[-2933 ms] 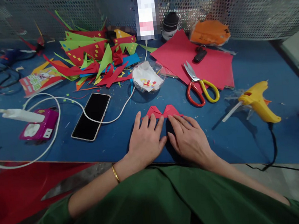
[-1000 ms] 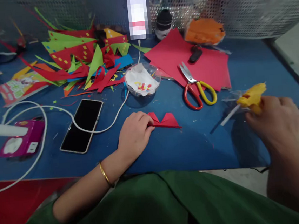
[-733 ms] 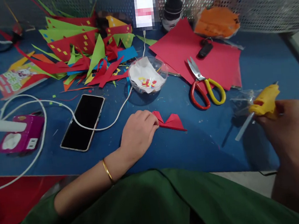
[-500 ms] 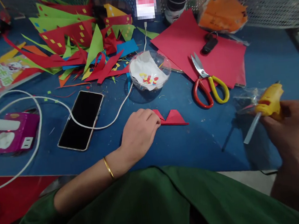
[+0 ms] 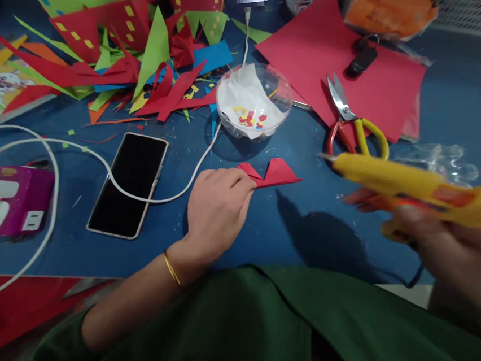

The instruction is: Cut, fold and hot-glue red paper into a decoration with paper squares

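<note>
My left hand (image 5: 220,211) rests on the blue table, its fingers closed on the left end of a folded red paper piece (image 5: 280,172) with a notch cut in its upper edge. Off to the right, my right hand (image 5: 446,246) grips a yellow hot glue gun (image 5: 419,186), slightly blurred, its nozzle pointing left above the table. Just behind the nozzle lie scissors (image 5: 343,102) with one red and one yellow handle, partly covered by the gun. A clear bowl (image 5: 280,88) holding white paper and small red and yellow bits stands behind the folded piece.
A phone (image 5: 128,185) lies left of my left hand, crossed by a white cable (image 5: 182,194). Farther left is a purple socket block (image 5: 33,192). Paper scraps and cut-outs (image 5: 107,31) pile up at the back left. Red sheets (image 5: 304,44) with a key fob (image 5: 362,58) lie at the back right.
My right hand has lifted the glue gun and swung it left, turning its nozzle toward the folded paper. My left hand stays on the paper. The view has shifted slightly.
</note>
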`<control>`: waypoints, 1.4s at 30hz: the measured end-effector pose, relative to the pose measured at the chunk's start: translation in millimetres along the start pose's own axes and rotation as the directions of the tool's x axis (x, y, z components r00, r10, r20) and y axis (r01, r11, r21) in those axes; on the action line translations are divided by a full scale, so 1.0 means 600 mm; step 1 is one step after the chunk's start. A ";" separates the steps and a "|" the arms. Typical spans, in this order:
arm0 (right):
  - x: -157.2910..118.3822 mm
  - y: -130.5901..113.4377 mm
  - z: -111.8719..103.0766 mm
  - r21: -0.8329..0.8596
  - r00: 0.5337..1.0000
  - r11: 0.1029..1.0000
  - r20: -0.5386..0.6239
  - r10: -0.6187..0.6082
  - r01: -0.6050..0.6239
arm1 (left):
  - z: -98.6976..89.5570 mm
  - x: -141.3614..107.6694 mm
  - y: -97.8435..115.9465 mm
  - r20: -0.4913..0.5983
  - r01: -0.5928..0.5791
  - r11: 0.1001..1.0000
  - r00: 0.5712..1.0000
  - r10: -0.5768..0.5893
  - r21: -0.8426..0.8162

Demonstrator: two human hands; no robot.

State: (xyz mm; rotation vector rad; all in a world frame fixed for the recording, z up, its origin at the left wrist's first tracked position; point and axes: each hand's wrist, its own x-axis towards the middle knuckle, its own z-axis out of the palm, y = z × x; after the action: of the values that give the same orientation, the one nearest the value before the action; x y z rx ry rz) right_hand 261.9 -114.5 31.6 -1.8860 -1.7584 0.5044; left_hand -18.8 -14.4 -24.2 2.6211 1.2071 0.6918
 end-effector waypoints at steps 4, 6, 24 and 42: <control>0.029 -0.044 0.036 0.133 0.979 0.985 0.158 -0.128 0.108 | 0.000 -0.002 -0.003 -0.014 -0.013 1.000 1.000 0.013 -0.004; 0.037 -0.039 0.042 0.133 0.974 0.982 0.164 -0.155 0.134 | -0.001 -0.001 -0.004 0.004 -0.032 0.999 0.999 0.032 0.005; 0.032 -0.019 0.066 0.081 0.937 0.975 0.272 -0.221 0.206 | -0.006 -0.012 0.001 -0.021 -0.060 0.997 0.998 0.059 -0.050; 0.035 -0.036 0.073 -0.011 0.929 0.966 0.277 -0.245 0.258 | -0.007 -0.011 0.002 0.021 -0.061 0.997 0.998 0.062 -0.053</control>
State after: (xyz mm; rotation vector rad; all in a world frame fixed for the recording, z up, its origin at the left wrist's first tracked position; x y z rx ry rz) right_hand 221.0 -87.7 10.9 -1.6475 -2.1727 0.6554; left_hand -23.7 -20.4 -22.3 2.6254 1.0917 0.6929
